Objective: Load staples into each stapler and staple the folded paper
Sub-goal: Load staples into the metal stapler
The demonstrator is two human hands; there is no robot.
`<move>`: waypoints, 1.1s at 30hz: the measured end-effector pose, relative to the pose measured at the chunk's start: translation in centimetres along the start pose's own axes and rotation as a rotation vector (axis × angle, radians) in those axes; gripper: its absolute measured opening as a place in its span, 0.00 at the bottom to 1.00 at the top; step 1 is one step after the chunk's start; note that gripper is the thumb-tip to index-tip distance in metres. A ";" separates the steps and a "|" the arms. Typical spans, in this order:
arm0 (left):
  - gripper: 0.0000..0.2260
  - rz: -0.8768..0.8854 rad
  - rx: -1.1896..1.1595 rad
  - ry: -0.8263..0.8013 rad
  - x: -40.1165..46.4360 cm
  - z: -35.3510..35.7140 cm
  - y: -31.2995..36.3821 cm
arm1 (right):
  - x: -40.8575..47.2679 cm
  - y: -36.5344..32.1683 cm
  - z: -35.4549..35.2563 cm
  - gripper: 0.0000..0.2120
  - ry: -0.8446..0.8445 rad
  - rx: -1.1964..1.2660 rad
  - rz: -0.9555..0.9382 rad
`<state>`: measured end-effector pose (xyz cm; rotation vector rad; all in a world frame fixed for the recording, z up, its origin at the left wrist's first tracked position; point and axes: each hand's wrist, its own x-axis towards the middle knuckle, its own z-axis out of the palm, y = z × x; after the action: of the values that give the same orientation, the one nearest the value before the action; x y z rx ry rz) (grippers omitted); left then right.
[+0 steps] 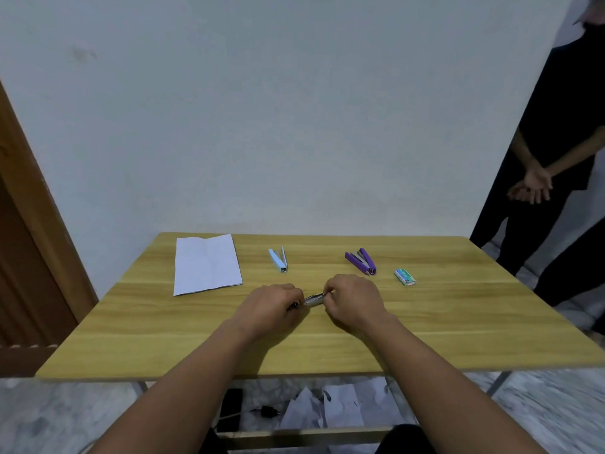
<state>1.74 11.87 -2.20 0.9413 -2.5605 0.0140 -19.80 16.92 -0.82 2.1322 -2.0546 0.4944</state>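
A small grey metal stapler (pixel 312 299) lies low over the middle of the wooden table (pixel 458 322), held between both hands. My left hand (pixel 271 306) grips its left end; my right hand (pixel 355 298) pinches its right end with curled fingers. Most of that stapler is hidden by the fingers. Farther back rest a light blue stapler (pixel 278 259), swung open, and a purple stapler (pixel 361 260), also open. A green staple box (pixel 404 277) lies to the right of the purple one. The folded white paper (pixel 206 263) lies at the back left.
A person in black (pixel 553 152) stands at the right beyond the table corner, hands clasped. A brown door (pixel 23 244) is at the left. Crumpled papers (pixel 330 407) and a black charger (pixel 266 411) lie on the floor under the table.
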 end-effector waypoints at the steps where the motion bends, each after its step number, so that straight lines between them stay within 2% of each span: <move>1: 0.14 -0.001 -0.001 -0.010 0.0 0.2 0.0 | 0.0 -0.2 0.2 0.12 -0.030 -0.040 -0.011; 6: 0.08 -0.063 -0.062 -0.054 0.0 0.4 -0.3 | 0.8 -1.8 0.7 0.12 -0.054 -0.007 0.062; 8: 0.07 -0.083 -0.084 -0.092 0.1 0.2 -0.5 | 1.4 -2.0 0.7 0.10 -0.139 0.244 0.150; 10: 0.07 -0.094 -0.090 -0.124 0.3 0.1 -0.6 | 1.6 -1.9 0.9 0.09 -0.215 0.614 0.237; 12: 0.07 -0.097 -0.086 -0.136 0.4 0.0 -0.5 | 1.4 -1.8 1.1 0.08 -0.084 0.844 0.358; 13: 0.07 -0.096 -0.085 -0.132 0.5 0.0 -0.5 | 1.4 -1.5 1.2 0.08 0.013 0.863 0.394; 15: 0.07 -0.098 -0.087 -0.127 0.5 0.1 -0.6 | 1.4 -1.0 1.2 0.07 0.100 0.775 0.402; 23: 0.08 -0.087 -0.076 -0.104 0.4 0.2 -0.6 | 1.2 0.3 0.3 0.08 -0.097 0.273 0.092; 28: 0.09 -0.056 -0.067 -0.056 0.2 0.2 -0.1 | 1.2 -0.3 1.0 0.13 -0.031 -0.078 -0.111; 31: 0.10 -0.047 -0.057 -0.021 -0.1 0.4 0.1 | 1.3 -0.7 1.0 0.13 -0.026 -0.136 -0.124; 33: 0.09 -0.042 -0.048 -0.010 -0.2 0.4 0.2 | 1.6 -1.1 1.0 0.13 -0.064 -0.085 -0.073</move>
<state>1.65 12.10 -2.63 0.9793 -2.5382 -0.0641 -18.52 15.18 -1.07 2.1913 -1.9839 0.3277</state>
